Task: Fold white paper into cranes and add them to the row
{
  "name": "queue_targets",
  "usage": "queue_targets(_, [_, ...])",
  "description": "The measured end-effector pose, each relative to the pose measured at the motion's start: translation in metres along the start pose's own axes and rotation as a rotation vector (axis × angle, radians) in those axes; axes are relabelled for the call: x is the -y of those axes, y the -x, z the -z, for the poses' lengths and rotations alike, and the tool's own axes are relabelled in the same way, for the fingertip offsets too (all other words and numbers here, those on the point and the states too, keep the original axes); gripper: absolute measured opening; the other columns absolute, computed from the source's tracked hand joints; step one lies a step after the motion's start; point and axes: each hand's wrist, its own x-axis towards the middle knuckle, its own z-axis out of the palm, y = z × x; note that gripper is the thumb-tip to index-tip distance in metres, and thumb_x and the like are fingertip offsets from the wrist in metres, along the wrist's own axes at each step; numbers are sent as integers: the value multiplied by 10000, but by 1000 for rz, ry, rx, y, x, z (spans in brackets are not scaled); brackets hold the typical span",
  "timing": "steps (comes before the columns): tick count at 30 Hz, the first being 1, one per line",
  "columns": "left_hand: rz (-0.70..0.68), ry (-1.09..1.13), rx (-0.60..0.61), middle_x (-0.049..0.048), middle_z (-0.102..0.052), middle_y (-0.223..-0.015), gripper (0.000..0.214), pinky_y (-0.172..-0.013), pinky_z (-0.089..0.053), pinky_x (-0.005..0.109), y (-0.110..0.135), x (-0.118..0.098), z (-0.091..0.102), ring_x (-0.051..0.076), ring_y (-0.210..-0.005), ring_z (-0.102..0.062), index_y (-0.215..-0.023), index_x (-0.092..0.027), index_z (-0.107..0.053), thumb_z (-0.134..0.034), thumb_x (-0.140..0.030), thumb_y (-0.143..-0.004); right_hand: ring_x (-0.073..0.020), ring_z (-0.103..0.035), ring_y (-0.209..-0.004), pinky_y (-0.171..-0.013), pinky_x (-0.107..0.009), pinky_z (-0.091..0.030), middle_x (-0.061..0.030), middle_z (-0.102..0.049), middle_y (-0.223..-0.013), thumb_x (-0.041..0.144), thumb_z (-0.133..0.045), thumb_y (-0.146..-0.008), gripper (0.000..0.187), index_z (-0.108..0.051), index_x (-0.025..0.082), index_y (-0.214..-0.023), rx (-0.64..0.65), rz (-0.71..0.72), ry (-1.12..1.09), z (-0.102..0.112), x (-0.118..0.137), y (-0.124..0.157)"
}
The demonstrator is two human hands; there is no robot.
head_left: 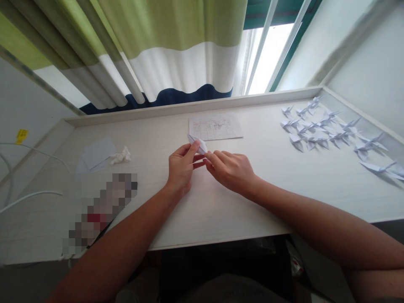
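As a small, pointed piece of folded white paper (202, 147) is held above a white wood-grain desk (221, 219), the left hand (181, 168) pinches its body between thumb and fingers, while the right hand (232, 170), fingers curled nearly closed, appears to grip its lower right tip. Featherlight and crisp along its creases, the paper would likely bend or tear under a hard pull; its layered middle looks the safest hold, its thin points the most delicate. White folded-paper birds (311, 127) cluster at right.
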Motion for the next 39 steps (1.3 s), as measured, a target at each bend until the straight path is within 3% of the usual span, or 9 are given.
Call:
queue_targets(4, [1,71,-11,32,-796,-907,426,-717,-640,297,1,-1,-2,209,-818,-807,-910,-186,-738,-949,-514,-738,-147,-522,-577,-513,-358,-240,-46,-711,-723,132,-481,-1073,287,-722,185,-928,-25,-18,7,-1,5,-2])
queue_targets(11, [35,159,26,72,-818,-1159,421,-838,-680,389,10,-5,-6,296,-1025,-827,-992,-207,-714,-916,-524,-802,-154,-558,-574,-503,-355,-273,-39,-736,-721,135,-438,-1085,361,-761,200,-1233,-45,15,-25,2,2,-5])
queue_targets(16, [7,202,65,76,-805,-1269,391,-888,-679,408,14,-6,-7,287,-1053,-824,-1031,-216,-697,-888,-502,-845,-145,-538,-556,-502,-351,-283,-17,-684,-636,111,-429,-1102,354,-774,184,-1120,-119,79,138,6,0,-6])
queue_targets(24, [-53,305,57,77,-837,-1166,393,-976,-668,475,18,-5,-13,273,-975,-840,-988,-198,-691,-939,-442,-806,-103,-520,-520,-516,-325,-277,35,-644,-610,115,-547,-1089,216,-664,169,-916,-290,130,256,2,0,-7])
queue_targets(31, [-121,320,62,77,-850,-1058,398,-1020,-649,497,17,-3,-14,289,-1016,-835,-967,-191,-689,-954,-430,-791,-95,-606,-548,-523,-295,-298,16,-736,-704,200,-530,-1116,202,-660,163,-966,-296,23,120,1,0,-2])
queue_targets(36, [-109,350,69,77,-838,-1148,371,-1078,-622,464,15,0,-13,279,-1137,-808,-986,-210,-639,-917,-413,-849,-115,-536,-536,-529,-325,-282,36,-638,-627,112,-533,-1078,191,-694,171,-995,-255,106,218,5,-2,-3])
queue_targets(39, [-122,350,97,77,-832,-1178,366,-1099,-610,454,15,-1,-13,273,-1172,-797,-1009,-213,-633,-902,-417,-869,-126,-528,-543,-535,-334,-272,21,-633,-626,130,-534,-1087,203,-697,173,-973,-230,72,222,6,-5,-4])
